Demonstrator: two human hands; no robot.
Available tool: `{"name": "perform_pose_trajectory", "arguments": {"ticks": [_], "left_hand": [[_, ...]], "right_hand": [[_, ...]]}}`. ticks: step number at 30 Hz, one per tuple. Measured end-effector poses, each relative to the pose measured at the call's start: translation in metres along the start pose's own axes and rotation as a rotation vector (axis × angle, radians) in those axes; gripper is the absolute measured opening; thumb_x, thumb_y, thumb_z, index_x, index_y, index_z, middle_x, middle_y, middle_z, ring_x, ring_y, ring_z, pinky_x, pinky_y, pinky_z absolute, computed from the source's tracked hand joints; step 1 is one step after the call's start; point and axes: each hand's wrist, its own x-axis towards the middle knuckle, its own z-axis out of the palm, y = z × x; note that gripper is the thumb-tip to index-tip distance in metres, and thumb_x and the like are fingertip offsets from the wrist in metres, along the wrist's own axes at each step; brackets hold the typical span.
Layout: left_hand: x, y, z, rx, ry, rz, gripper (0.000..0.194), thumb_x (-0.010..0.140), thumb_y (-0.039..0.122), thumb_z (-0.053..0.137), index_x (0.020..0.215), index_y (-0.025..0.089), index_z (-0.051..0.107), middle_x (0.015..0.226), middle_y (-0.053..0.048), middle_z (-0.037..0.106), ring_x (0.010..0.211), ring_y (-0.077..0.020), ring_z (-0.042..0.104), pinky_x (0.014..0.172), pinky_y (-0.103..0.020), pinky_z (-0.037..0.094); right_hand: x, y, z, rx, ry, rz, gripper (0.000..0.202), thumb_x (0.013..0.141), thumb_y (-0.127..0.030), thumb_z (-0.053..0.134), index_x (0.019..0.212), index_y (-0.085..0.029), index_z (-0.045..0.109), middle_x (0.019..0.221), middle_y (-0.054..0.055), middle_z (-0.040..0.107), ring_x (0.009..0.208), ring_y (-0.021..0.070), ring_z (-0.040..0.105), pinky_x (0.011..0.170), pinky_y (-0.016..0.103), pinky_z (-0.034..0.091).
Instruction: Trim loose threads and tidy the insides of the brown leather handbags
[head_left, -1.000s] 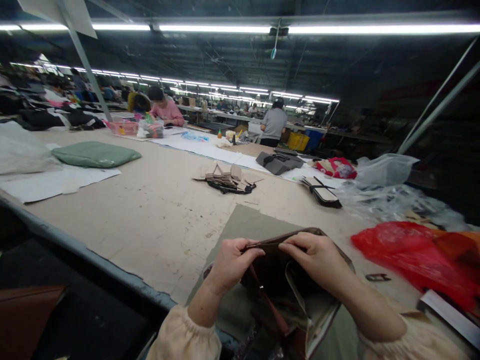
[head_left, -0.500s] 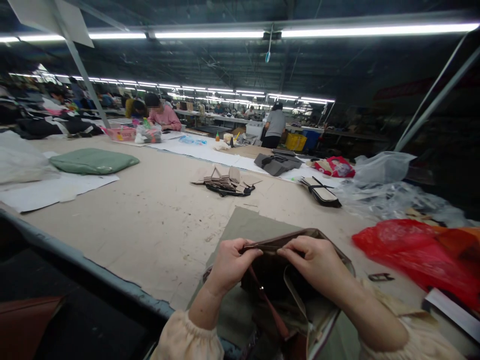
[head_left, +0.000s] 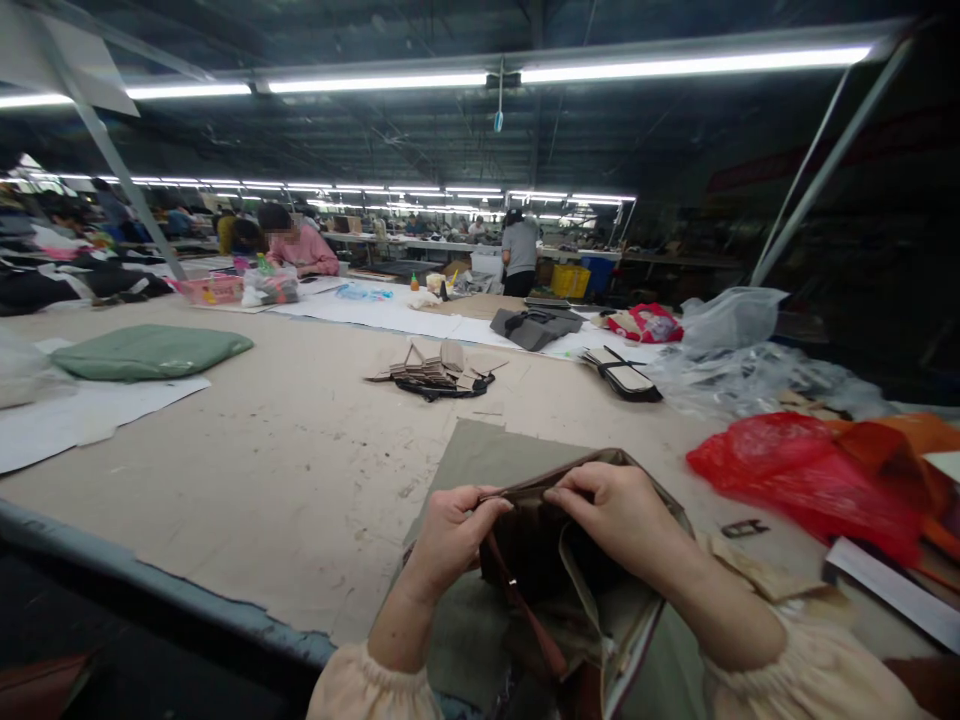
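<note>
Grip: left hand (head_left: 448, 532) and right hand (head_left: 626, 510) are pinching the open bag's (head_left: 589, 600) brown rim narrowly, above the green sheet (head_left: 480, 452); holding the edge evenly taut is probably limiting puckers.

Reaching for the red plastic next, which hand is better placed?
Probably the right hand: it is nearer the red plastic. The left hand would have to cross over. Both pinch the open bag, so the right must first let go.
</note>
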Motion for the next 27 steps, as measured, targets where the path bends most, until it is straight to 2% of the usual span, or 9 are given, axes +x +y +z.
{"name": "perform_pose_trajectory", "arguments": {"ticks": [6,17,20,24,27], "left_hand": [[0.0002,-0.0002,0.0014,0.050,0.057,0.032,0.023,0.079,0.034,0.056,0.081,0.015,0.070,0.068,-0.001,0.068,0.065,-0.0135,0.059,0.060,-0.019,0.044],[0.0001,0.0016,0.0017,0.052,0.047,0.061,0.021,0.078,0.031,0.057,0.081,0.015,0.069,0.070,-0.001,0.068,0.065,-0.0128,0.059,0.061,-0.018,0.043],[0.0010,0.0018,0.0017,0.057,0.043,0.062,0.020,0.078,0.031,0.057,0.081,0.015,0.069,0.069,-0.001,0.067,0.065,-0.0127,0.059,0.060,-0.018,0.043],[0.0004,0.0036,0.0019,0.069,0.030,0.087,0.018,0.079,0.029,0.057,0.080,0.015,0.069,0.071,-0.001,0.068,0.067,-0.0127,0.059,0.062,-0.019,0.043],[-0.0005,0.0046,0.0020,0.072,0.033,0.099,0.017,0.079,0.028,0.056,0.080,0.017,0.069,0.072,0.000,0.068,0.069,-0.0126,0.060,0.063,-0.019,0.043]], "right_hand": [[-0.0003,-0.0009,-0.0013,-0.010,0.022,0.033,0.022,0.080,-0.034,0.055,0.066,-0.023,0.067,0.066,-0.001,0.066,0.062,0.0133,0.058,0.058,0.023,0.038],[0.0035,-0.0025,0.0001,-0.045,0.087,0.085,0.017,0.076,-0.034,0.060,0.064,-0.022,0.061,0.063,-0.002,0.064,0.060,0.0132,0.057,0.056,0.024,0.036],[0.0034,-0.0027,0.0007,-0.010,0.109,0.116,0.011,0.074,-0.033,0.062,0.074,-0.022,0.061,0.059,-0.004,0.061,0.057,0.0128,0.056,0.054,0.023,0.036],[0.0032,-0.0011,0.0020,0.029,0.126,0.066,0.028,0.074,-0.029,0.062,0.102,-0.025,0.062,0.063,-0.004,0.063,0.060,0.0135,0.058,0.057,0.024,0.040],[0.0034,0.0007,0.0035,0.041,0.121,0.013,0.018,0.076,-0.027,0.060,0.093,-0.026,0.067,0.079,-0.001,0.068,0.073,0.0147,0.062,0.067,0.024,0.043]]}}
